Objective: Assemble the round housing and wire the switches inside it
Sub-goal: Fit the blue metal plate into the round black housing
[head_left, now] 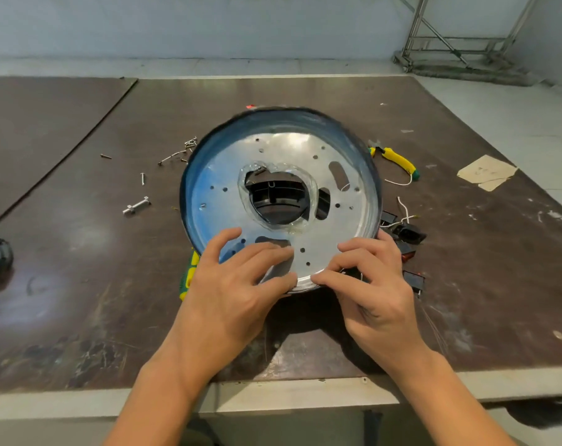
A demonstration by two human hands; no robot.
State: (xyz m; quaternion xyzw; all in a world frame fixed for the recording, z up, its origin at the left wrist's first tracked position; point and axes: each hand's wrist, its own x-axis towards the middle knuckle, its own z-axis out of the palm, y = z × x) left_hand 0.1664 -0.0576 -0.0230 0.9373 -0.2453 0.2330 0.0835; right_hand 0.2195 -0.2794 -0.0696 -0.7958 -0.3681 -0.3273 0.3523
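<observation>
The round housing (pixel 198 175) is sitting in the middle of the desk (pixel 80 300), its blue wall facing up and its near edge apparently lifting off the surface, judging by the dark shadow under it. The left hand (pixel 231 284) is lying over the near part of the metal plate (pixel 289 146) with fingers spread and fairly straight, thumb at the rim. The right hand (pixel 370 284) is curling its fingers and thumb around the near-right rim, gripping it. The main risk is coming from that uneven hold: the left hand is only pressing, so if the right grip is slipping, the housing is likely dropping or sliding away. The switches (pixel 407 233) and white wires (pixel 403 209) are lying just beside the right rim, some partly under it, so a falling edge is probably pinching a wire or cracking a switch. A screwdriver (pixel 187 278) is poking out beneath the left side, leaving the housing rocking if it is coming down there. The thin plate edge is also pressing into bare fingers, and loose screws (pixel 176 152) are waiting to be knocked aside.
</observation>
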